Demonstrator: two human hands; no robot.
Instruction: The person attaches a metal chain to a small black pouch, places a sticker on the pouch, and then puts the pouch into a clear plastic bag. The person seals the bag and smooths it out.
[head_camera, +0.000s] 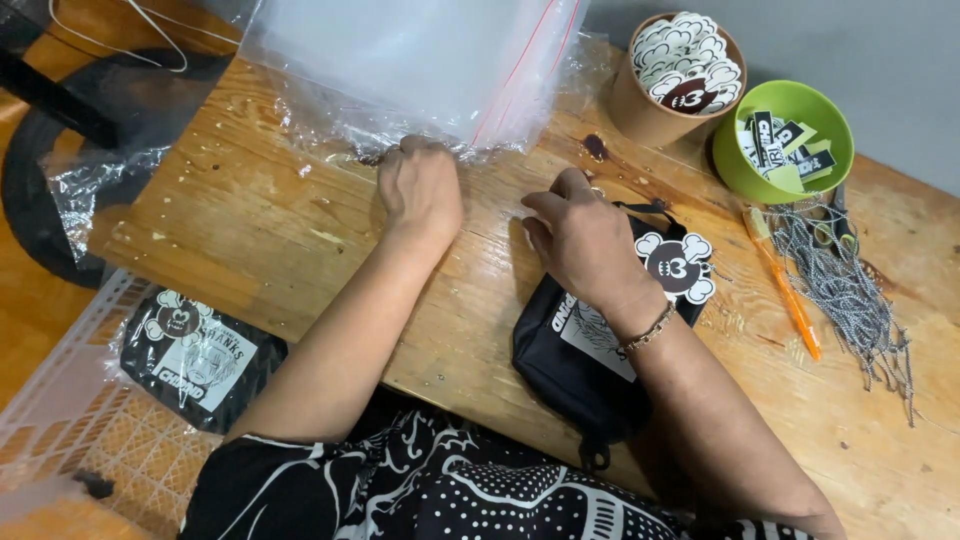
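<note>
My left hand (420, 188) is closed on the lower edge of a clear zip-top plastic bag (420, 60) with a red seal strip, which stands up from the wooden table (250, 230). My right hand (585, 240), with a chain bracelet at the wrist, rests curled on a small black pouch (570, 365) lying at the table's near edge. A white cloud-shaped tag with a dark round centre (678, 265) lies on the pouch beside that hand. Whether the right fingers pinch anything is hidden.
A brown paper cup (640, 115) of similar white tags and a green bowl (830, 165) of black labels stand at the back right. An orange pen (790, 300) and several ball chains (850, 290) lie on the right. A bagged black pouch (200, 355) sits in a crate at left.
</note>
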